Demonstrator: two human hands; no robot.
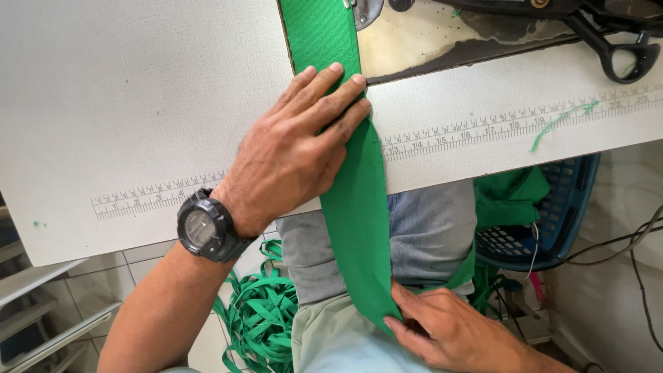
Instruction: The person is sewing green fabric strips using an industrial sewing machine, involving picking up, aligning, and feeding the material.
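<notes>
A long green fabric strip [356,207] runs from the top of the white worktable [138,90] down over its front edge to my lap. My left hand [297,152], with a black wristwatch [204,226] on the wrist, lies flat on the strip at the table edge, fingers together and pointing up-right. My right hand [442,324] sits low by my lap and pinches the strip's lower end between thumb and fingers.
A printed ruler [483,128] runs along the table's front. Black scissors [608,41] lie at the top right beside a metal plate [428,38]. A blue basket [552,214] holds green cloth at the right. A heap of green strips [259,314] lies on the floor.
</notes>
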